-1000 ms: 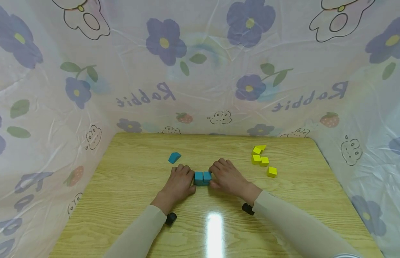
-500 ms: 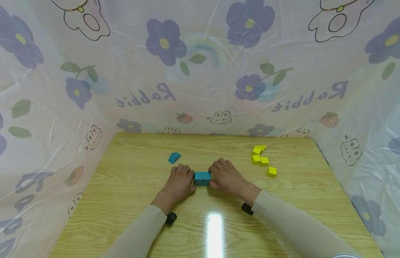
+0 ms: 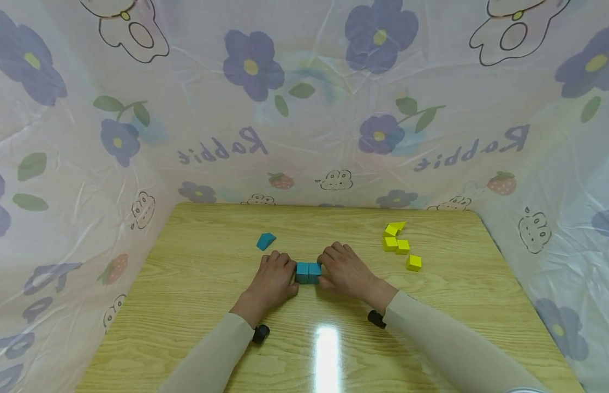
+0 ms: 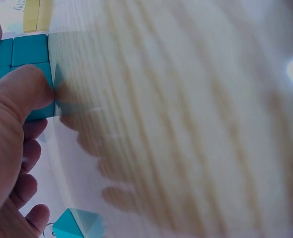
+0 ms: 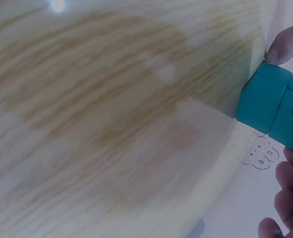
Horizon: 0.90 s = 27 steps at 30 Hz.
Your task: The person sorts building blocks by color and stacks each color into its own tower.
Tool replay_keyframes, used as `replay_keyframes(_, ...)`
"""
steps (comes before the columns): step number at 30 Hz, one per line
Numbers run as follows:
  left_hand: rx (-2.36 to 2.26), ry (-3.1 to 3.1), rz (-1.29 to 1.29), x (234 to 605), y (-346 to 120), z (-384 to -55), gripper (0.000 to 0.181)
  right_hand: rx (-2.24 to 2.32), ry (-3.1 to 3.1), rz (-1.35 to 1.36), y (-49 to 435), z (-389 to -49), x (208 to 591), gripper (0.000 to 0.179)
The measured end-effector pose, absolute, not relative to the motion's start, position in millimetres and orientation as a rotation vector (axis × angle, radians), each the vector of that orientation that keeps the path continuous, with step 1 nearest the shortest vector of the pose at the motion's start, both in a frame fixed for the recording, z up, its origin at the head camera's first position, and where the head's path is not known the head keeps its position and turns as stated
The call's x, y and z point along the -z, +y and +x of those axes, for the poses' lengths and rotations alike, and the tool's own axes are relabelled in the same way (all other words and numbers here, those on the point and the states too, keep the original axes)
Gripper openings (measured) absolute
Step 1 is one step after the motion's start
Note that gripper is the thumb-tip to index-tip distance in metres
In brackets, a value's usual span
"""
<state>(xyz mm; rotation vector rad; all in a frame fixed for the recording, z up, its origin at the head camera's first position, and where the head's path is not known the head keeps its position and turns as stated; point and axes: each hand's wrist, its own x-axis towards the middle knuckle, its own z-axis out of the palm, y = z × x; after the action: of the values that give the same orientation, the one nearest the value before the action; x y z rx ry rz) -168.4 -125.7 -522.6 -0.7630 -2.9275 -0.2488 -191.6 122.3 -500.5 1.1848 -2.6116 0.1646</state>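
Several blue cubes (image 3: pixel 308 272) stand on the table in a compact block, two wide and two high. My left hand (image 3: pixel 271 277) pinches the left side of this block, its thumb on the near face in the left wrist view and fingers behind. From the other side my right hand (image 3: pixel 347 273) grips the right-hand cubes between thumb and fingers. Seams between the cubes (image 4: pixel 30 48) show in the left wrist view. The right wrist view shows the cubes (image 5: pixel 263 94) touching, partly covered by fingertips. Beyond my left hand lies a blue angular block (image 3: pixel 266 240).
At the back right of the wooden table (image 3: pixel 196 229) lie several yellow cubes (image 3: pixel 402 246) and a yellow triangular block (image 3: pixel 397 225). One yellow cube (image 3: pixel 414 263) sits apart, nearer me. A patterned curtain (image 3: pixel 304 120) surrounds the table at the back and sides.
The upper right cube has shifted slightly left, and the gap between the two upper cubes has narrowed. Both hands stay in nearly the same place; the other blocks have not moved.
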Motion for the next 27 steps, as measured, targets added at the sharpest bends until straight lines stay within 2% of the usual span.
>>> replay_keyframes(27, 0.231, -2.917, -0.756, 523.4, -123.8, -167.9, 0.029, -0.17, -2.604, 1.17, 122.6, -190.6, 502.7, 0.03)
